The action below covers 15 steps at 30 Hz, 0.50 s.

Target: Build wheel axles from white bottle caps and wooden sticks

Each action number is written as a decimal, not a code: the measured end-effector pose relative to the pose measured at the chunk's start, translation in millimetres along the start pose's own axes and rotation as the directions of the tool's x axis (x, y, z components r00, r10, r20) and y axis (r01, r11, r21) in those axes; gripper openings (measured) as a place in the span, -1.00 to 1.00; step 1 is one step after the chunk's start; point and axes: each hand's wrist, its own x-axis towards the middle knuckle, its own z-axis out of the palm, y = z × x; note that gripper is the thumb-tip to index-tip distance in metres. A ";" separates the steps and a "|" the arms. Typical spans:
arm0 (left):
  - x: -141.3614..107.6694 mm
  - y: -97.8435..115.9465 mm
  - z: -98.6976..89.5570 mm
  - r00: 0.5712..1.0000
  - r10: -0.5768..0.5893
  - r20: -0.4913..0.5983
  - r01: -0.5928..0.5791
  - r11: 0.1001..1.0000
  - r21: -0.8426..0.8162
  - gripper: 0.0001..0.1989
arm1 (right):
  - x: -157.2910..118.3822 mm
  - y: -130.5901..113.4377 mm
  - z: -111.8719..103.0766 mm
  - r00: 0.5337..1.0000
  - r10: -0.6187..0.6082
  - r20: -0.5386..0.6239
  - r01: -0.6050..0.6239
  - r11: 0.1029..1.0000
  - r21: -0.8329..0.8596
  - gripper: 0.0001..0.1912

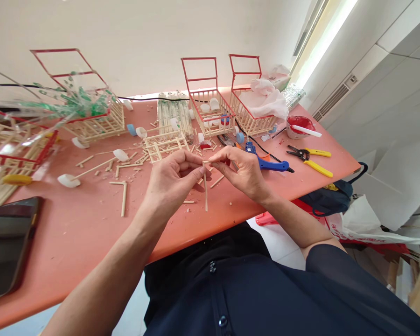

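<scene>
Between my two hands, over the table's front part, a thin wooden stick [206, 193] hangs down from a short crosspiece at its top. My left hand [173, 179] pinches the stick near that joint with thumb and forefinger. From the other side, the fingertips of my right hand [240, 170] close on the short piece; the exact contact is partly hidden. Behind my left hand lies a small frame of wooden sticks [166, 147]. An L-shaped pair of joined sticks [123, 198] rests to the left. Beyond my right hand is a blue glue gun [271, 164].
Small stick carts with red rims [213, 109] stand along the wall. Yellow-handled wire strippers [310, 158] and a tub of red paint [299, 127] are at the right. A phone [9, 247] lies front left. Cut sticks and an axle with white caps [94, 168] litter the pink table [80, 252].
</scene>
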 end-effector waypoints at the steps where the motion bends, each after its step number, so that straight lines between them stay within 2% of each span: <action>1: 0.0 -0.7 -0.1 1.000 0.002 0.001 -0.002 1.000 -0.005 -0.71 | 0.0 -0.1 -0.1 1.000 -0.005 -0.002 0.005 1.000 0.004 -0.91; 8: 0.0 -0.1 0.1 1.000 -0.002 -0.001 0.002 1.000 -0.002 -0.67 | -0.7 0.4 0.4 1.000 0.012 0.004 -0.012 1.000 -0.027 -0.87; 15: -0.6 0.8 0.8 1.000 0.003 -0.001 -0.003 1.000 -0.018 -0.71 | 0.1 0.4 0.2 1.000 -0.025 -0.007 0.025 1.000 -0.008 -0.93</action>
